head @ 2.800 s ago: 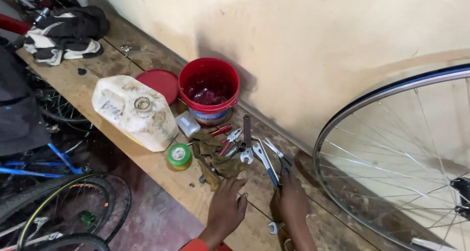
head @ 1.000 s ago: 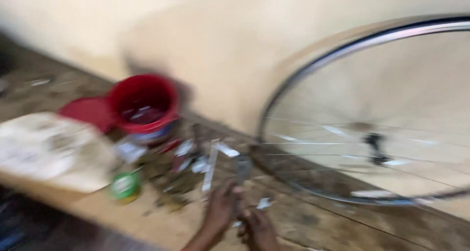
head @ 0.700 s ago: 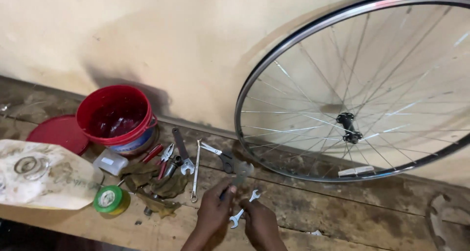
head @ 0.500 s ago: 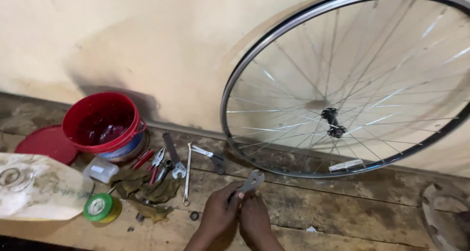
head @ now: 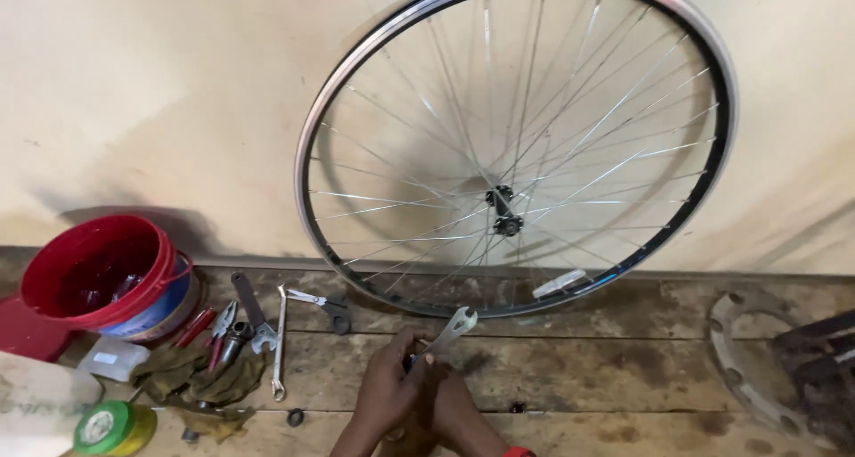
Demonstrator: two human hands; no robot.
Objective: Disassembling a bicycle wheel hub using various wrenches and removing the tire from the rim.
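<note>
A flat wrench (head: 451, 328) is clamped between the left hand (head: 389, 387) and right hand (head: 456, 410), pressed together, near a bicycle wheel (head: 515, 145) leaned against the far wall.

Bench (head: 623, 386) open to right; wheel (head: 512, 145) blocks ahead, tools (head: 258, 319) crowd left.

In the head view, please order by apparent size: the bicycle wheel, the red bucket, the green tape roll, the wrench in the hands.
1. bicycle wheel
2. red bucket
3. green tape roll and wrench: look similar, so unranked.
</note>
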